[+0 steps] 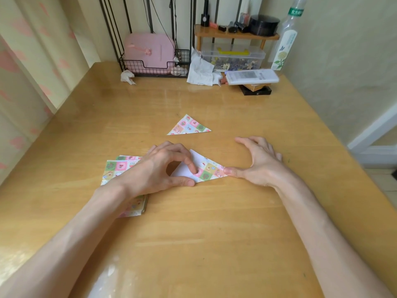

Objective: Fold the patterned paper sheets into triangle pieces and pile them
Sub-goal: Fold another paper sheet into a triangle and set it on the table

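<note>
At mid-worktop (214, 222), a half-folded sheet (207, 168) lies flat between both grips, its patterned face up toward 3 o'clock and a white underside showing toward 9 o'clock.

**Left grip** (165, 166), a bare hand: fingers curled, the index fingertip (194, 168) bearing on the paper and the thumb at the sheet's 6 o'clock edge. This is read as pinching the fold.

**Right grip** (260, 162): released, its fingers spread on the worktop. Only the thumb (229, 171) pins the sheet's 3 o'clock corner.

**Other task items.** A finished triangle (189, 125) rests alone at 12 o'clock from the sheet, apart from it. A stack of unfolded sheets (117, 166) lies at 9 o'clock, partly under the left forearm.

**Stage (judged).** The diagonal fold is being aligned or creased. One piece is complete and several sheets remain, so the task looks to be at an early stage.

**Handling (judged).**
- The paper appears thin, light and limp, so it should keep a crease once pressed, and a misplaced crease will stay too.
- The worktop looks glossy, so an unpinned sheet is likely to slide.
- Hold is best taken at the corners and along the folded edge, one corner pinned while a fingertip runs the crease.
- For piling, lift by an edge pinch at the thick folded side. Carry it low, as so light a piece could flutter off the pile.
</note>
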